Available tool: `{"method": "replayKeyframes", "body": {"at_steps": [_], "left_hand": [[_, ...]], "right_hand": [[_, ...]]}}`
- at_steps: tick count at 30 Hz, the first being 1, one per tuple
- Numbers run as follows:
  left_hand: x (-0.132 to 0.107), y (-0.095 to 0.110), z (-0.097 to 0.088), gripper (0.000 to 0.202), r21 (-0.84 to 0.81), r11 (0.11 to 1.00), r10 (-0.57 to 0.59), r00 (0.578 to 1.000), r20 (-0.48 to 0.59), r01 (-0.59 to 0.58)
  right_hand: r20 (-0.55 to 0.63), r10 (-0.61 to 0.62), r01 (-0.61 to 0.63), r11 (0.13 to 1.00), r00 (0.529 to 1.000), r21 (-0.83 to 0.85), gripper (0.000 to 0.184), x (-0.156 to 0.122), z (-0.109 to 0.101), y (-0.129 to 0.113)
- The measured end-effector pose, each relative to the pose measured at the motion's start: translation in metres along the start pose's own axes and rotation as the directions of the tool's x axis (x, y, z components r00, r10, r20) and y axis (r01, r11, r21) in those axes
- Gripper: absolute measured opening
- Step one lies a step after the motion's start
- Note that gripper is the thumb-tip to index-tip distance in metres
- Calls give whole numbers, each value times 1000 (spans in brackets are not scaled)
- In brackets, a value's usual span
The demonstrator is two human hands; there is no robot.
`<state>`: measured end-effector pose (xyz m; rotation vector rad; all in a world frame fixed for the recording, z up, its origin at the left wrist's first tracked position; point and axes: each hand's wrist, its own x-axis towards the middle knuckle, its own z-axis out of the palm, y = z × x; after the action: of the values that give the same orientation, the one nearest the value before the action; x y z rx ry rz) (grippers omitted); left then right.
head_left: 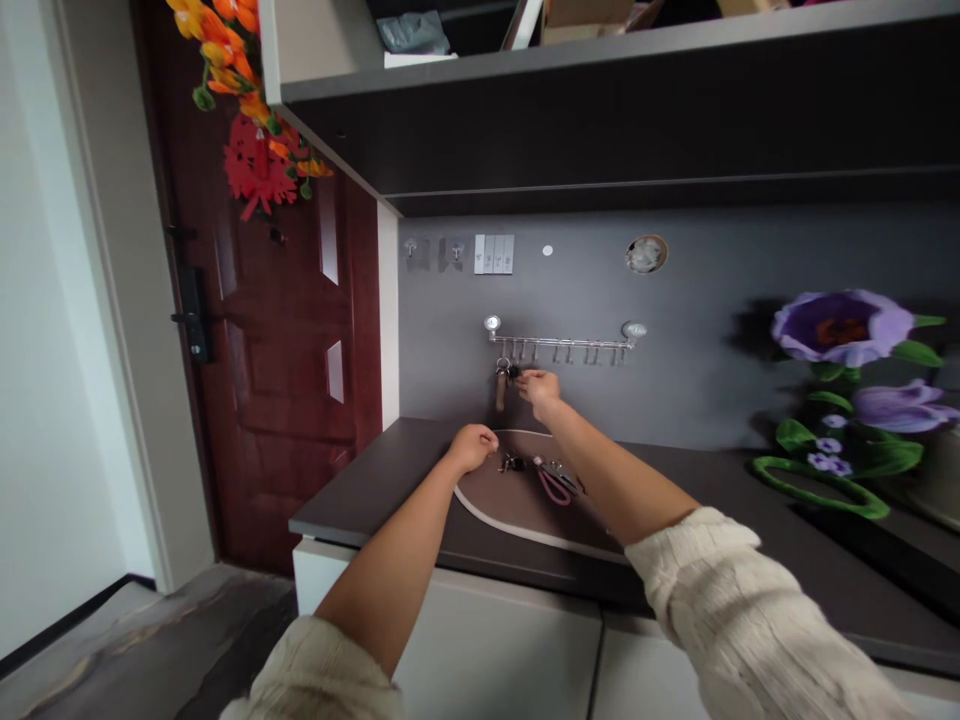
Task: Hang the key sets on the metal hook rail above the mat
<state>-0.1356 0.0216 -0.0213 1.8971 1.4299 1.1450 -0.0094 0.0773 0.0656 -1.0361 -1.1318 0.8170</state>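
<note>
My right hand (540, 388) reaches up to a metal hook rail (562, 343) on the grey wall, its fingers pinched on a bunch of keys (504, 380) with a brown fob that hangs from a left hook. My left hand (474, 446) hovers lower, fingers curled in a loose fist, just above the left edge of an oval brown tray (517, 505) on the dark counter. In the tray lie another set of keys (512, 463) and a pink-strapped key bunch (555, 482). Whether anything is in my left hand I cannot make out.
A dark red door (277, 330) with red and orange decorations stands to the left. Large purple artificial flowers (847, 390) sit on the counter's right. A dark overhead cabinet (637, 110) hangs above. Light switches (493, 254) and wall hooks sit above the rail.
</note>
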Motion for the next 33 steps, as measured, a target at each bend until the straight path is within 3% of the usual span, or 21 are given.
{"method": "replayKeyframes", "body": {"at_steps": [4,10,15,18,25,33], "left_hand": [[-2,1,-3,11,-39,999,2,1000,2,-2],[-6,4,-6,14,-64,997,-30,999,40,32],[-7,3,-7,17,-44,999,8,998,63,-5],[-7,1,-5,20,8,999,39,997,63,-40],[-3,0,3,21,227,970,81,996,22,-84],[4,-4,10,31,250,968,20,1000,9,-22]], "right_hand": [[78,49,-44,997,996,-61,13,-27,-14,-4],[212,-29,77,972,977,-222,14,-56,-38,17],[304,-67,182,912,950,-368,15,-70,-56,42],[357,-76,252,843,931,-476,15,-74,-63,48],[473,-126,450,587,872,-674,15,-78,-63,50],[500,-93,474,502,861,-723,18,-78,-60,53]]}}
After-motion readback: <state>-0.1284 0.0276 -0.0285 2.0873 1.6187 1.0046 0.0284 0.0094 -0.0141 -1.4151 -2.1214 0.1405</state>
